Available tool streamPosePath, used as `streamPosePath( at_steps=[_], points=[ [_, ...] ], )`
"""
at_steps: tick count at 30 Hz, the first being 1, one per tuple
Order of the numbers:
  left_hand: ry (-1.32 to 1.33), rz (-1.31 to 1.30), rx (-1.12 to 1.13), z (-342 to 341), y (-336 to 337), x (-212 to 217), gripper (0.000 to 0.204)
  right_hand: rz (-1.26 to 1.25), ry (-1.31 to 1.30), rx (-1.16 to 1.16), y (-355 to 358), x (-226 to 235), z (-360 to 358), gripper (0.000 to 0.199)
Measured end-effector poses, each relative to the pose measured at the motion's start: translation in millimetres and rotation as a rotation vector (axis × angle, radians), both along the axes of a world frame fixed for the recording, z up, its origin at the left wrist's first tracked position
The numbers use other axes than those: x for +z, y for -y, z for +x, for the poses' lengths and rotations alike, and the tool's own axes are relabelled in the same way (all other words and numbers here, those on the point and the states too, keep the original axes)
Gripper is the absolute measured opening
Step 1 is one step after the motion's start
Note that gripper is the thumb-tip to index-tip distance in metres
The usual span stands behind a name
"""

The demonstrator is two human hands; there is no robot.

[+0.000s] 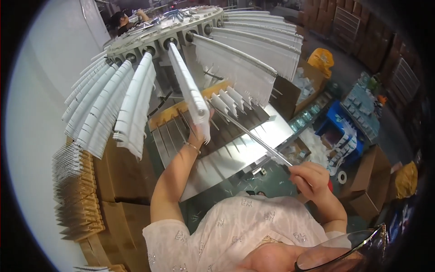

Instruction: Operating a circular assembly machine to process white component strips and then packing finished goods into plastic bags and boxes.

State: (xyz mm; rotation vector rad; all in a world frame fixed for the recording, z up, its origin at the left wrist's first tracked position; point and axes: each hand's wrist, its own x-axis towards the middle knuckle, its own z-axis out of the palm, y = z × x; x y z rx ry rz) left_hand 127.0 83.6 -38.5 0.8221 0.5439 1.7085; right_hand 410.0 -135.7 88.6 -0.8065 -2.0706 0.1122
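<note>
My right hand (pixel 312 180) is closed round the near end of a long thin metal rod (pixel 253 138), which slants up and left toward a packed row of thin white pieces (pixel 188 86). That row hangs from an arm of a large round carousel (pixel 156 34). At its near end my left hand (pixel 197 133) wraps round the white pieces, its fingers partly hidden behind them. Below lies a wooden bar with metal prongs (pixel 174 115) over a shiny metal table (pixel 204 170). Several of its prongs carry small white bundles (pixel 233 100).
More white rows (pixel 136 104) hang around the carousel on both sides. Stacked pronged wooden bars (pixel 79 195) stand at left beside cardboard boxes (pixel 124 181). At right are a blue crate (pixel 340 127), an open carton (pixel 369 181) and a yellow bag (pixel 321 61). Another person (pixel 124 22) is behind the carousel.
</note>
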Motion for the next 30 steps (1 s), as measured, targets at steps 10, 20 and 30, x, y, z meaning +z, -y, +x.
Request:
streamPosePath(
  at_steps=[10, 20, 30],
  points=[
    [-1.009, 0.347, 0.326, 14, 54, 31, 0.013, 0.078, 0.045, -0.007, -3, 2, -39, 0.022],
    [-0.318, -0.075, -0.048, 2, 12, 11, 0.035, 0.112, 0.083, -0.073, 25, 7, -12, 0.023],
    [-0.654, 0.086, 0.067, 38, 57, 31, 0.023, 0.079, -0.019, -0.041, -17, -16, -27, 0.022]
  ],
)
